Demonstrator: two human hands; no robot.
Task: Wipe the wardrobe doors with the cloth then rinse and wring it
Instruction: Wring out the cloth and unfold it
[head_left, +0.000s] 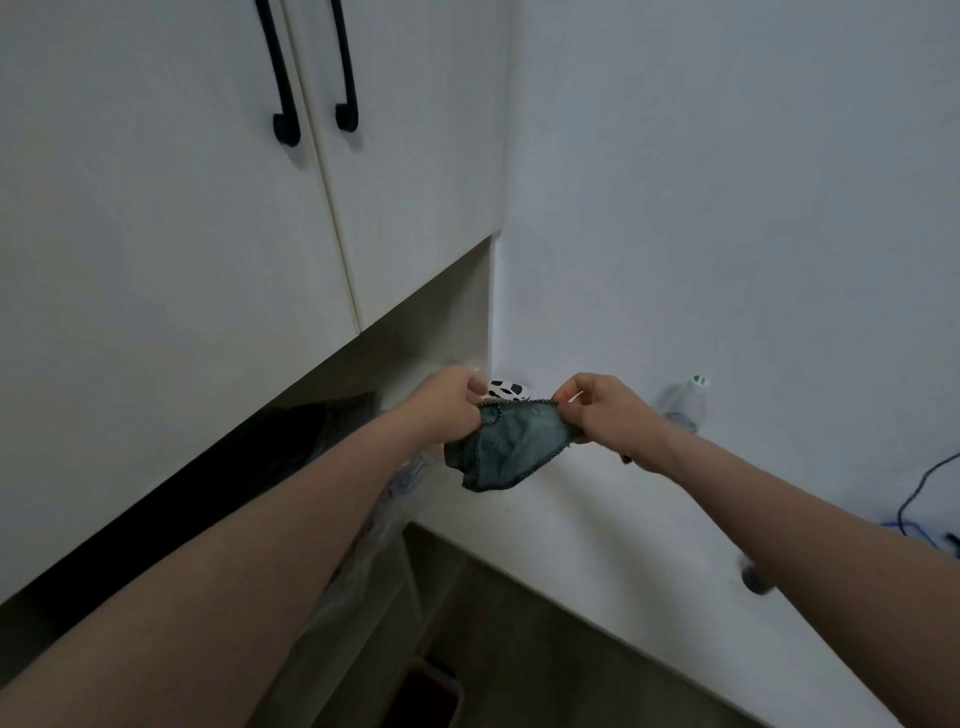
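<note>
Below the bottom edge of the wardrobe doors (218, 218), with open wall to the right, the left hand (451, 397) and right hand (605, 408) each keep a pinching grip on the cloth (506, 447), its top hem stretched roughly level between them, the rest sagging downward.

Two bare forearms enter from near edge, one at left, one at right, both long and slim, narrowing toward wrists. No sleeves visible on either arm up to frame edge. Left hand (451, 397) bare: no glove, ring or watch seen. Right hand (605, 410) likewise bare, wrist unadorned. Fingernails short, pale, one catching light at far end of left hand. Rest of body out of view.
</note>
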